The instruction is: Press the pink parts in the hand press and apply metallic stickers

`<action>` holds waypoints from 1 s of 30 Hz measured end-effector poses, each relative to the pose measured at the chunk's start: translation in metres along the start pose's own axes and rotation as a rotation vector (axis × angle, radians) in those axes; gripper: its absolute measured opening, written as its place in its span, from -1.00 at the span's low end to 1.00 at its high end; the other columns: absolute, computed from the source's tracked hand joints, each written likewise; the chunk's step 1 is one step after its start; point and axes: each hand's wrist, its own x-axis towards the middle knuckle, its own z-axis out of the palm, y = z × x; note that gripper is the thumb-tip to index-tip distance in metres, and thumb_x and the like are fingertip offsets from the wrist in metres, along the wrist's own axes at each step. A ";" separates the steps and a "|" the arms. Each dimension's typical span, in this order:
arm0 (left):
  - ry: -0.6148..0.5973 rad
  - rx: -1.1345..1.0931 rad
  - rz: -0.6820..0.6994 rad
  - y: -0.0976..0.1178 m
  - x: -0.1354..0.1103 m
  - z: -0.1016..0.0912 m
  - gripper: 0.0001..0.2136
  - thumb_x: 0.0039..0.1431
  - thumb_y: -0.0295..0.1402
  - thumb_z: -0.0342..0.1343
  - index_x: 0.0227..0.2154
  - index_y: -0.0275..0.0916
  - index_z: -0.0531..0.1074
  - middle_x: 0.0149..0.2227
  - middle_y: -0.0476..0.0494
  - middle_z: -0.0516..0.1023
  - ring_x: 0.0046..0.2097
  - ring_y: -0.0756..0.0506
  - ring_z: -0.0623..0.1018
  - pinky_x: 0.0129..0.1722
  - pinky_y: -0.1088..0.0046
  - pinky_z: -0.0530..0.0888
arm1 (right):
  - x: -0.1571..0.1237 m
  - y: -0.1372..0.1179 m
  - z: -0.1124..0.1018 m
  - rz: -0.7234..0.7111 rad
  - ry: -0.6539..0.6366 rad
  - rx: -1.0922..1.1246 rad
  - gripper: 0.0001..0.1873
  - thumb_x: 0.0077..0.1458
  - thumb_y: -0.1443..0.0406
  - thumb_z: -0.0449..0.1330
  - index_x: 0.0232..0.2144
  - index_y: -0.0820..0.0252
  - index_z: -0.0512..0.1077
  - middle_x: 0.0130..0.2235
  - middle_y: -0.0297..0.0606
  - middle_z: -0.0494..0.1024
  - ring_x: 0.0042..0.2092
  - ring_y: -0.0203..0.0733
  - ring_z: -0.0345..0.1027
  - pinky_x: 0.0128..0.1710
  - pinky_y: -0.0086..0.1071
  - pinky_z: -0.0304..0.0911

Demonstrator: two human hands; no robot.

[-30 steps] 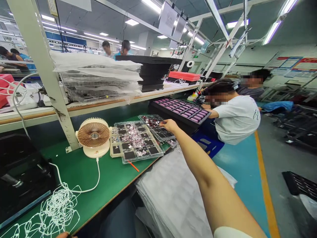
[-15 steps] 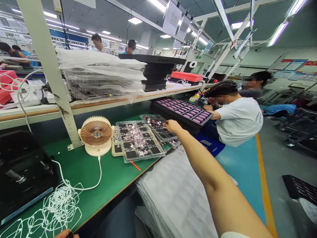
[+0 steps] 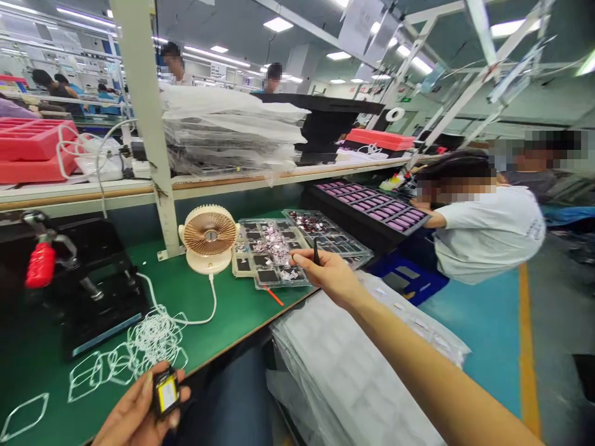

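Head view is showing the right hand (image 3: 328, 275) pinching a thin dark piece (image 3: 316, 251) upright between thumb and fingers, just above the near edge of the clear compartment tray (image 3: 272, 251) on the green bench (image 3: 223, 316). Left hand (image 3: 139, 412) is gripping a small black-and-yellow part (image 3: 166, 393) at the bench's front edge, near the white wire loops (image 3: 153, 337). Step in hand is looking like a carry, one piece per hand, well apart; any next move is calling for a steady pinch, the dark piece being held only by its lower end
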 end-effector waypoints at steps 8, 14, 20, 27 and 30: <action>-0.114 -0.084 0.296 0.018 -0.016 0.015 -0.77 0.18 -0.27 0.47 -0.16 -0.23 0.67 -0.07 -0.24 0.70 0.02 -0.31 0.71 -0.10 0.24 0.68 | -0.112 -0.034 0.170 -0.529 -0.231 -0.062 -0.87 0.32 0.24 0.38 -0.11 -0.07 0.71 -0.22 -0.25 0.73 -0.27 -0.10 0.63 -0.31 -0.31 0.54; -0.080 -0.063 0.410 0.020 -0.023 -0.011 -0.80 0.19 -0.31 0.46 -0.15 -0.23 0.68 -0.06 -0.24 0.70 0.05 -0.22 0.66 0.00 0.29 0.63 | -0.140 -0.031 0.248 -0.728 -0.353 0.059 -0.65 0.32 0.46 0.33 0.03 -0.07 0.62 -0.15 -0.32 0.71 -0.19 -0.21 0.64 -0.19 -0.40 0.57; -0.044 -0.067 0.461 0.026 -0.028 -0.023 -0.85 0.17 -0.36 0.46 -0.20 -0.19 0.70 -0.01 -0.20 0.67 0.08 -0.22 0.66 0.04 0.31 0.62 | -0.140 -0.028 0.275 -0.670 -0.366 0.108 -0.66 0.31 0.48 0.32 0.01 -0.06 0.62 -0.16 -0.30 0.68 -0.18 -0.20 0.60 -0.19 -0.38 0.56; -0.038 -0.041 0.581 0.024 -0.025 -0.034 -0.79 0.11 -0.40 0.50 -0.18 -0.14 0.70 0.01 -0.17 0.64 0.10 -0.24 0.66 0.07 0.32 0.60 | -0.143 -0.026 0.290 -0.667 -0.336 0.124 -0.68 0.31 0.48 0.31 -0.01 -0.01 0.62 -0.17 -0.23 0.66 -0.17 -0.13 0.60 -0.23 -0.33 0.55; -0.087 -0.040 0.628 0.021 -0.022 -0.041 -0.62 0.15 -0.37 0.48 0.03 -0.06 0.66 0.03 -0.20 0.65 0.11 -0.26 0.66 0.09 0.23 0.62 | -0.142 -0.024 0.291 -0.685 -0.316 0.094 -0.76 0.29 0.46 0.35 -0.05 0.06 0.59 -0.17 -0.23 0.64 -0.17 -0.16 0.59 -0.19 -0.33 0.55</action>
